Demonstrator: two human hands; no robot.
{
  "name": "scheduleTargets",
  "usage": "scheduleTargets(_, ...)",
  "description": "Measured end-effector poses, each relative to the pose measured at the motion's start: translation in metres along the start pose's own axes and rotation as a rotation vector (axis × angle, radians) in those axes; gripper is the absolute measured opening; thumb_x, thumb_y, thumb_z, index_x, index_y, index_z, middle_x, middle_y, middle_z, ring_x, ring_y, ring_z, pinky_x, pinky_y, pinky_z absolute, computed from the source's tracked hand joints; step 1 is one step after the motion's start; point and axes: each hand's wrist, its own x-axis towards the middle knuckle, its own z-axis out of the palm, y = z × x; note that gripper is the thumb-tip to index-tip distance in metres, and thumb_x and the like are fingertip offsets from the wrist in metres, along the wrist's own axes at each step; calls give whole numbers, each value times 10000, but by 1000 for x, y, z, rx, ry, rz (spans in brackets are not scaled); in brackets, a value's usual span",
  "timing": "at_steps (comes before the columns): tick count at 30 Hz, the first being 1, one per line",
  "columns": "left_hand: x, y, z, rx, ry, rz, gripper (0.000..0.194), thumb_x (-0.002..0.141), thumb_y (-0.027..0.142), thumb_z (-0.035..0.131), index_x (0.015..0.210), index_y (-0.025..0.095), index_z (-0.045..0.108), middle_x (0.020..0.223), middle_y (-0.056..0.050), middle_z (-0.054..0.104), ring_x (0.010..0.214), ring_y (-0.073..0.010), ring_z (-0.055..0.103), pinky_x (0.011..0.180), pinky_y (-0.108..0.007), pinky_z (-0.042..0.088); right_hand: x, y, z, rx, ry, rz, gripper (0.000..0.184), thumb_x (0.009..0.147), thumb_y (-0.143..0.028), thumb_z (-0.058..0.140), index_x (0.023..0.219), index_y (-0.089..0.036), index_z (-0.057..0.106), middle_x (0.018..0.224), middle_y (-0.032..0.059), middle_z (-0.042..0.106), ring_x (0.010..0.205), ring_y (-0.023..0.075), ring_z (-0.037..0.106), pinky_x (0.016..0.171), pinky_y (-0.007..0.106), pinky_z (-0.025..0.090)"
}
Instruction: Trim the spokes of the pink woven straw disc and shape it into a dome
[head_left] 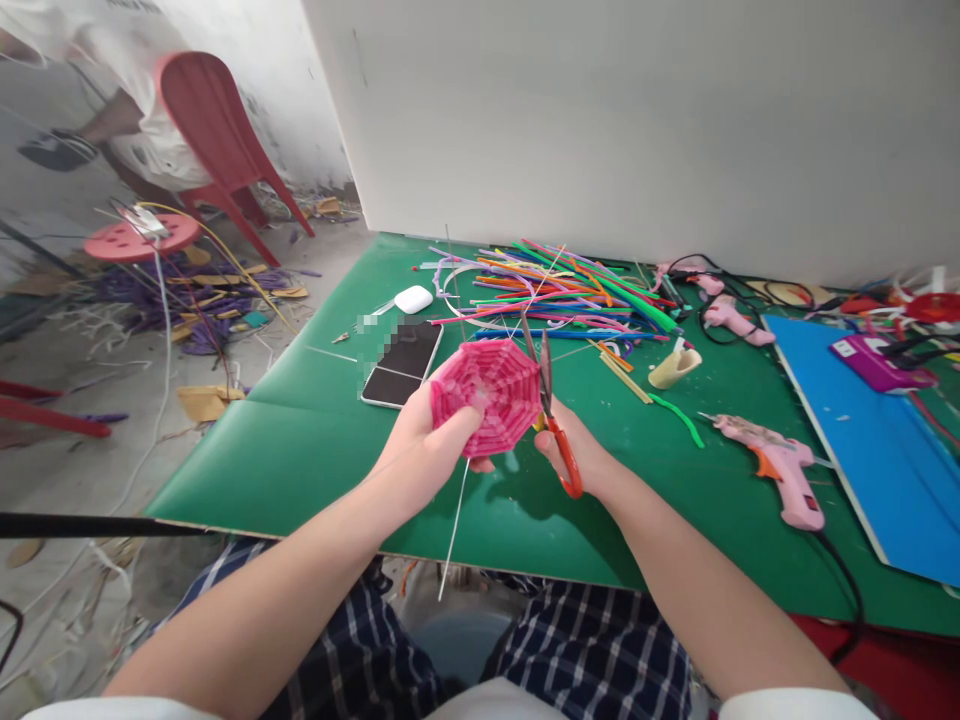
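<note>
My left hand [426,440] grips a pink woven octagonal piece [487,393] by its lower left edge and holds it up over the green table [300,450]. Thin white sticks poke out of the piece, one hanging down past the table's edge. My right hand [574,452] holds scissors with red-orange handles [551,405]. Their blades point up, right beside the piece's right edge, slightly parted.
A heap of coloured straws [555,285] lies at the back. A phone [403,362] and a white earbud case [413,299] lie at the left. Pink glue guns [776,468] and a blue sheet [877,430] are at the right. A person sits on a red chair [217,140] far left.
</note>
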Motion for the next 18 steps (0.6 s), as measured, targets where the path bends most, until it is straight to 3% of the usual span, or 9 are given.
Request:
scheduleTargets(9,-1,3,0,32,-38,-6,446,751,173,537,1195,213,539,750,-21,665,504,-148,604,391,-232,522,1,-7,-2,-32,-43,110,592,759,-723,299,934,-185,471,666,17,573,534,156,514,519,263,377)
scheduleTargets(18,0,5,1,17,-45,-23,421,755,206,543,1175,187,540,688,-18,643,474,-138,583,377,-237,520,1,-5,-4,-179,32,169,563,766,-680,333,943,-170,493,608,6,510,478,139,435,485,246,302)
